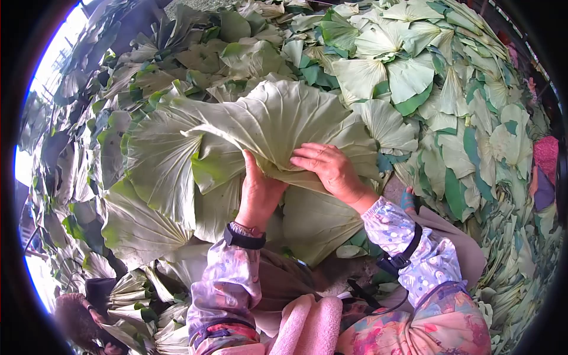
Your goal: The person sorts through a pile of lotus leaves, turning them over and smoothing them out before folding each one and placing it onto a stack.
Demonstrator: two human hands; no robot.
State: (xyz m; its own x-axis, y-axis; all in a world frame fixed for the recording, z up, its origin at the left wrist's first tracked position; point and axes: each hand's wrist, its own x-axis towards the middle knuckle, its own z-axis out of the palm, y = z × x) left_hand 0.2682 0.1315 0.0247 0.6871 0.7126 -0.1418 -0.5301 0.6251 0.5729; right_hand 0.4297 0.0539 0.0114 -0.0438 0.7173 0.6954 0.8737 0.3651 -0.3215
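Observation:
A large pale green lotus leaf [284, 115], veined side up, is held in front of me by both hands. My left hand [260, 192] grips its near edge, the thumb pointing up against the leaf and the other fingers hidden beneath. My right hand [331, 171] lies over the near edge a little to the right, fingers bent across the surface and pointing left. Part of the edge folds over between the hands. More broad lotus leaves [160, 171] spread out under and to the left of it, and another leaf [319, 222] shows below my right hand.
Heaps of lotus leaves [408, 77] surround me, piled high at the back and right. Folded leaves [133, 296] are stacked at the lower left, near a dark blurred shape [80, 319]. Part of a person in red and purple [545, 171] shows at the right edge.

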